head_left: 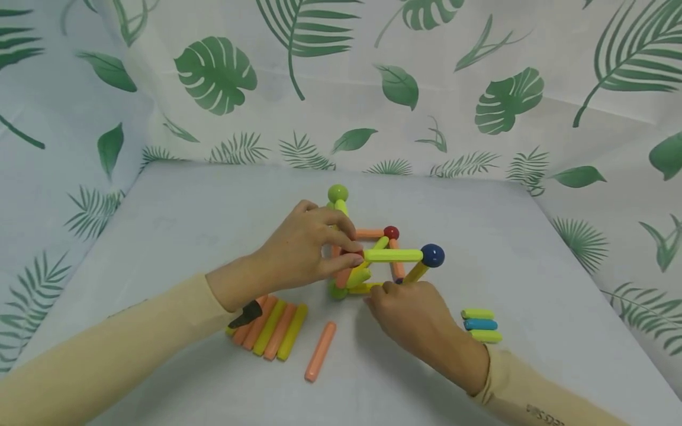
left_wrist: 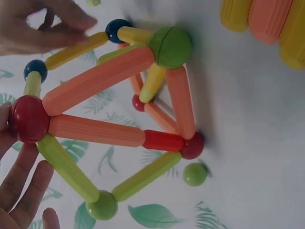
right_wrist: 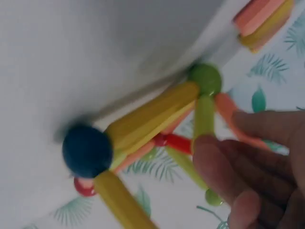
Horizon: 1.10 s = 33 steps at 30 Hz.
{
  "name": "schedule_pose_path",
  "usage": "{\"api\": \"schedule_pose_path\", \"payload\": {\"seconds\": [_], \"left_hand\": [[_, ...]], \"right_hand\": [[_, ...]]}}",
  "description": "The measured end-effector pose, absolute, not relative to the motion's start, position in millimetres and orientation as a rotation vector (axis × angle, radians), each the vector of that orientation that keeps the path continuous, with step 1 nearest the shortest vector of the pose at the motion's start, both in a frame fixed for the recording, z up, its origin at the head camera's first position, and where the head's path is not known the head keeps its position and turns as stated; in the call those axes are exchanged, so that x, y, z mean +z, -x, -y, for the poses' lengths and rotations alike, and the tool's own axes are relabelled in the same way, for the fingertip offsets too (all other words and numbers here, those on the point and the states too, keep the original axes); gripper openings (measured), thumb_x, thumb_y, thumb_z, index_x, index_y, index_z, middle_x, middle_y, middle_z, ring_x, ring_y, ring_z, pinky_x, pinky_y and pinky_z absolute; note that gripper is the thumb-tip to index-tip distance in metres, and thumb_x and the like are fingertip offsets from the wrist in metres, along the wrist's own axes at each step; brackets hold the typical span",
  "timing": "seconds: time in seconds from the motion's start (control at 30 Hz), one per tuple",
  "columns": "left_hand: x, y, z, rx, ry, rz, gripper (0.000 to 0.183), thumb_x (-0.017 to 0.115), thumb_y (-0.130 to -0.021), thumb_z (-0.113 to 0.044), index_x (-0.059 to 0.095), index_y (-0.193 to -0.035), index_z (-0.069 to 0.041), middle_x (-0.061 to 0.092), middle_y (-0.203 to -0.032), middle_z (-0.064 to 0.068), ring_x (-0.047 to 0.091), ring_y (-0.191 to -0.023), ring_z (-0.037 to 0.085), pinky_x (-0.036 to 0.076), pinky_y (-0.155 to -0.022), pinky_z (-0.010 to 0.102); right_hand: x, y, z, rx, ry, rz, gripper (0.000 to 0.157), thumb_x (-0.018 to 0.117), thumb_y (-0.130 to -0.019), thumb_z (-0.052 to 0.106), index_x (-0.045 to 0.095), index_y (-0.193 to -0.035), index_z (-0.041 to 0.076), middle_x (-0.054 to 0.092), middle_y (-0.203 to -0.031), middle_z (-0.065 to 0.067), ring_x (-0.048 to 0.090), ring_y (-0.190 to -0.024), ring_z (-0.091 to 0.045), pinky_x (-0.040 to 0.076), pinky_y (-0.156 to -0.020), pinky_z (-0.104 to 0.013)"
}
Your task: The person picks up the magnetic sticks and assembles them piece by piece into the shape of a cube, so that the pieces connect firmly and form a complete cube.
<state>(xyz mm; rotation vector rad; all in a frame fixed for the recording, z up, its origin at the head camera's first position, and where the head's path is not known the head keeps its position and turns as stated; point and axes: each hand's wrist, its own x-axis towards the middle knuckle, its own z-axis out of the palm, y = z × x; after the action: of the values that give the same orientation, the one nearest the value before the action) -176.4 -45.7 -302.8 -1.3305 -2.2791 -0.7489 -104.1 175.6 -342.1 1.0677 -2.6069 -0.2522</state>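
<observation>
A frame of magnetic rods and balls stands mid-table. My left hand point(head_left: 303, 245) pinches a red ball point(left_wrist: 29, 118) at its raised corner. From that ball a light green rod point(head_left: 394, 255) runs to a dark blue ball point(head_left: 433, 255), with a yellow rod point(head_left: 415, 273) sloping down from it. My right hand point(head_left: 415, 313) is by the frame's near side, fingers loosely bent. In the right wrist view its fingertips overlap a light green rod point(right_wrist: 205, 112) that rises from a green ball point(right_wrist: 206, 79). Orange rods point(left_wrist: 95, 129) form much of the side nearest the left wrist.
At the near left lies a row of orange and yellow rods point(head_left: 272, 328), partly under the left wrist. A single orange rod point(head_left: 321, 352) lies in front of the frame. Several short rods, one a blue rod point(head_left: 481, 324), sit beyond the right wrist. Leaf-patterned cloth point(head_left: 341, 89) hangs behind.
</observation>
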Motion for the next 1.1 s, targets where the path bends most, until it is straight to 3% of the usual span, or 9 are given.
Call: {"api": "schedule_pose_path", "payload": {"seconds": [0.1,0.13,0.2,0.27,0.6,0.87,1.1], "left_hand": [[-301.2,175.6,42.9,-0.745,1.335,2.290,0.012,0.083,-0.086,-0.030,0.083,-0.091,-0.020,0.068,-0.098,-0.008,0.062,-0.094,0.011,0.039,-0.084,0.040],[-301.0,175.5,43.2,-0.743,1.334,2.294,0.011,0.083,-0.087,-0.030,0.083,-0.091,-0.019,0.069,-0.098,-0.007,0.062,-0.094,0.012,0.039,-0.084,0.040],[-301.2,175.6,43.6,-0.742,1.332,2.300,0.012,0.082,-0.087,-0.030,0.083,-0.091,-0.019,0.069,-0.098,-0.007,0.063,-0.094,0.012,0.039,-0.084,0.040],[-301.4,175.5,43.8,-0.744,1.333,2.301,0.011,0.082,-0.087,-0.030,0.083,-0.091,-0.019,0.069,-0.098,-0.007,0.063,-0.094,0.012,0.039,-0.084,0.040],[-301.2,175.4,44.2,-0.748,1.335,2.311,0.013,0.080,-0.089,-0.031,0.083,-0.092,-0.019,0.068,-0.098,-0.007,0.061,-0.094,0.012,0.038,-0.086,0.040],[-302.9,176.4,43.3,-0.766,1.337,2.273,0.012,0.082,-0.087,-0.031,0.084,-0.092,-0.020,0.068,-0.097,-0.007,0.062,-0.093,0.011,0.038,-0.085,0.041],[-303.2,176.2,44.1,-0.775,1.330,2.265,0.011,0.083,-0.086,-0.030,0.084,-0.090,-0.020,0.068,-0.096,-0.007,0.062,-0.093,0.011,0.038,-0.084,0.040]], "right_hand": [[-344.4,95.3,-169.9,-0.204,-1.351,2.579,0.011,0.077,-0.091,0.019,0.074,-0.096,0.010,0.071,-0.083,0.000,0.066,-0.069,-0.011,0.053,-0.060,-0.024],[-347.7,93.6,-166.7,-0.190,-1.448,2.557,0.017,0.076,-0.092,0.018,0.074,-0.107,0.011,0.074,-0.097,-0.001,0.069,-0.083,-0.012,0.055,-0.071,-0.026],[-355.8,90.6,-160.2,-0.149,-1.589,2.539,0.031,0.073,-0.094,0.016,0.071,-0.125,0.013,0.071,-0.119,0.000,0.067,-0.108,-0.014,0.053,-0.089,-0.030],[-365.0,88.2,-154.3,-0.129,-1.661,2.514,0.034,0.072,-0.095,0.015,0.067,-0.129,0.014,0.069,-0.124,0.002,0.063,-0.115,-0.013,0.050,-0.093,-0.029],[-368.7,85.0,-151.5,-0.128,-1.700,2.516,0.014,0.077,-0.090,0.017,0.073,-0.103,0.020,0.070,-0.098,0.008,0.064,-0.088,-0.008,0.049,-0.074,-0.024],[-357.5,94.7,-190.9,0.847,-1.024,2.728,0.034,0.082,-0.082,0.005,0.066,-0.111,0.015,0.071,-0.104,0.009,0.067,-0.087,-0.005,0.056,-0.072,-0.023],[-358.2,103.5,-211.2,0.875,-0.853,2.481,0.044,0.081,-0.078,-0.009,0.060,-0.113,0.008,0.073,-0.115,0.000,0.073,-0.087,-0.014,0.057,-0.067,-0.023]]}}
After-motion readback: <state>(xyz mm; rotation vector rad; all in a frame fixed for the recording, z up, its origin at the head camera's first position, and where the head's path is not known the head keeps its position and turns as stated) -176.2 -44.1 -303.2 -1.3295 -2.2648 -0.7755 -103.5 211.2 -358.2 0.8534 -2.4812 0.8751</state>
